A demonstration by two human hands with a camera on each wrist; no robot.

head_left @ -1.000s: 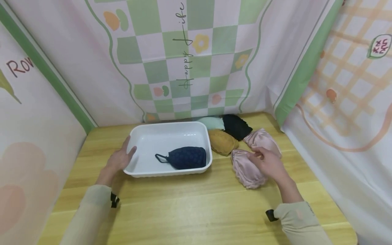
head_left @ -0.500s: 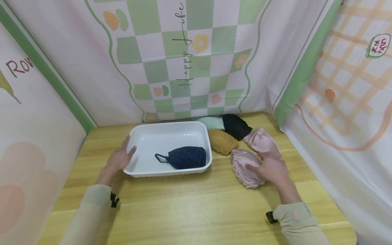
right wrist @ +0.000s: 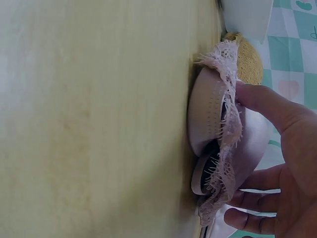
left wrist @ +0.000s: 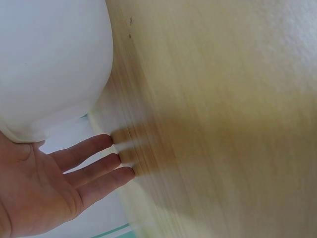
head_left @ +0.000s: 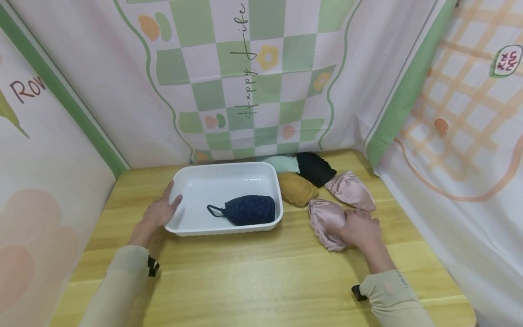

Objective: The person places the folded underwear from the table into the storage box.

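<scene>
My left hand [head_left: 158, 212] holds the left end of a white tray [head_left: 220, 230], thumb over the rim. The other fingers stay outside, stretched toward the tabletop in the left wrist view. Inside the tray lies a folded navy bra [head_left: 250, 210] with its strap looped out to the left. On the right, my right hand [head_left: 361, 229] grips a folded pink satin bra [head_left: 327, 215] on the table. In the right wrist view my thumb presses its lace-trimmed edge [right wrist: 228, 124], and the fingers reach round the far side; some fingertips are hidden.
A mustard bra [head_left: 297, 189], a mint one [head_left: 283, 164] and a black one [head_left: 315, 169] lie folded against the tray's right side and the back curtain [head_left: 229, 91]. Another pink satin piece [head_left: 351, 190] lies just behind my right hand. Printed curtains enclose the wooden table [head_left: 253, 281].
My right hand has come down around the nearer pink bra, its fingers spreading and then closing in. The left hand and the tray have stayed put.
</scene>
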